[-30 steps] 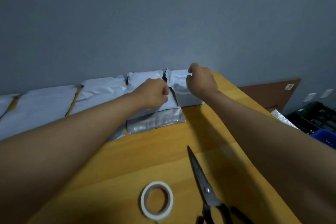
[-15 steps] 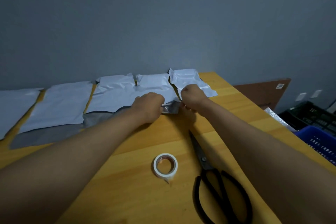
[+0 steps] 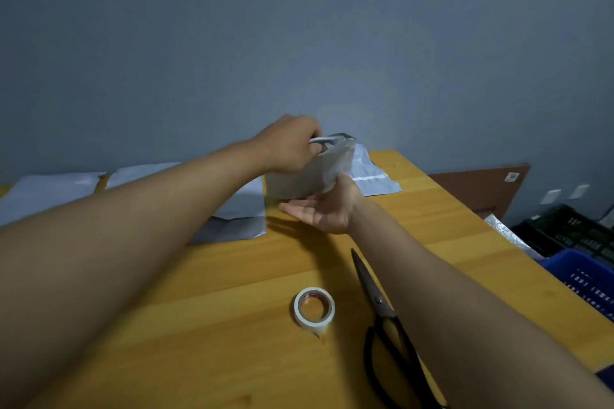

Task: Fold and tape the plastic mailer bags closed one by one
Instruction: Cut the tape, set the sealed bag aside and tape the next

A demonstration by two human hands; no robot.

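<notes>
A plain grey-blue wall point(image 3: 299, 26) fills the whole far side, and below it a yellow wooden table point(image 3: 232, 325) runs from near left to far right. Along the table's far edge lies a row of flat white mailer bags point(image 3: 50, 189), one beside the next, with one more white bag point(image 3: 372, 173) at the far right corner. Off the table on the right stand a blue crate point(image 3: 584, 272) and, behind it, a dark crate point(image 3: 571, 229); what is in either I cannot tell. A brown board point(image 3: 478, 183) leans at the wall there, carrying a small white label point(image 3: 511, 177) too small to read, and two pale wall plates point(image 3: 564, 194) sit beside it. Now the action: the mailer bag in work point(image 3: 309, 173) is lifted off the table at the far middle, above the row. The left hand point(image 3: 292, 146) grips its top edge with curled fingers, while the right hand point(image 3: 324, 211) is turned palm up, fingers straight, supporting the bag's lower edge from underneath. On the near table, black-handled scissors point(image 3: 378, 305) lie with the blades pointing away, partly under the right forearm, and just left of them a white tape roll point(image 3: 314, 309) lies flat on the wood.
</notes>
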